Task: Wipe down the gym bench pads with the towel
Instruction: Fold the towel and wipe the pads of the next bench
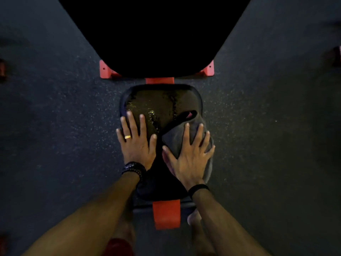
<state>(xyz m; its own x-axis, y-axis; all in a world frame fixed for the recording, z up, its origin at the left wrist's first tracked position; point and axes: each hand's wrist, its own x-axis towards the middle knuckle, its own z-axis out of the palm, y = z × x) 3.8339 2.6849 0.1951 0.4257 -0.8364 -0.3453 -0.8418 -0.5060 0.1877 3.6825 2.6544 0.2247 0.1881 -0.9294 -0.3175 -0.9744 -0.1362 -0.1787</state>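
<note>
Towel (184, 137) lies bunched at the right of the seat pad (160, 102), mid-frame, under the spread right hand (190, 157); the left hand (136, 145) presses flat, fingers spread, just beside it.

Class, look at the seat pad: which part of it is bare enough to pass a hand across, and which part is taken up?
Bare: the far half of the seat pad, between its far rim and the fingertips. Crowded: the near half, where the left hand lies flat beside the right hand pressing the towel.
</note>
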